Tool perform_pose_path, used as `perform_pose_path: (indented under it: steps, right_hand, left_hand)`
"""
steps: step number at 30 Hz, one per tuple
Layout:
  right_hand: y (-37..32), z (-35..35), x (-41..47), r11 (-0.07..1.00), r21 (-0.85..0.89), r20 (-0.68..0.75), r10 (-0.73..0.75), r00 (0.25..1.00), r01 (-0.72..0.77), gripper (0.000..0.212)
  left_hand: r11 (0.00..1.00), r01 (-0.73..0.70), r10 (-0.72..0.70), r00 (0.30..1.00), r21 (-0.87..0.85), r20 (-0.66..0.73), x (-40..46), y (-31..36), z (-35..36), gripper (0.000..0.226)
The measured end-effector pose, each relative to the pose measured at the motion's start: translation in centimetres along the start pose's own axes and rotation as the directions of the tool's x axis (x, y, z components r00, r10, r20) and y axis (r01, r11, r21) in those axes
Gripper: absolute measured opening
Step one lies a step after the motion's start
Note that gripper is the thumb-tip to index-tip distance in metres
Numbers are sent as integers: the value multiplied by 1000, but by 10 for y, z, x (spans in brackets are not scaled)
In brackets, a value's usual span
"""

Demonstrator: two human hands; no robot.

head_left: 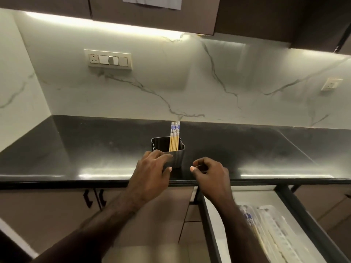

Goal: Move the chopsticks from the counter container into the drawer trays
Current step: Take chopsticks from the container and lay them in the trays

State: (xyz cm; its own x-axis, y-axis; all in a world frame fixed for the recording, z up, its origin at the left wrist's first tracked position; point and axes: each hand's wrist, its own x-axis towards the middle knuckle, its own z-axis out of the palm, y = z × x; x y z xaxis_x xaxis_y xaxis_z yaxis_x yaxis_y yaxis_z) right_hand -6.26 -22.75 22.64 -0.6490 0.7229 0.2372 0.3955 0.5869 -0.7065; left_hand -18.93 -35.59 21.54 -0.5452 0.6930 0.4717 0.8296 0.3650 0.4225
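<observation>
A dark metal container [177,156] stands on the black counter [95,149] near its front edge. Several wooden chopsticks [174,137] with blue-and-white tops stand upright in its right side. My left hand [152,169] grips the container's near left wall, fingers over the rim and thumb on the front. My right hand [210,173] hovers just to the right of the container, fingers loosely curled and empty. Below right, the open drawer [218,224] holds pale trays [275,234] with some chopsticks [250,223] lying in them.
A marble backsplash carries a switch panel [109,59] at left and a socket [331,84] at right. Upper cabinets [152,14] hang overhead. Closed lower cabinet doors with black handles [95,198] sit left of the drawer.
</observation>
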Motion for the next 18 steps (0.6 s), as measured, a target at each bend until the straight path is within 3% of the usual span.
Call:
perform_pose_path:
  steps: [7,18]
  right_hand:
    - [-17,43,36,999,-40,36,-4,999,6,16]
    - [-1,97,141,999,35,70,38,997,-41,22]
  left_hand:
    - [999,-8,9,1000,-53,3,25,-46,2,38]
    - [1000,-6,8,997,-27,75,118,-104,44,43]
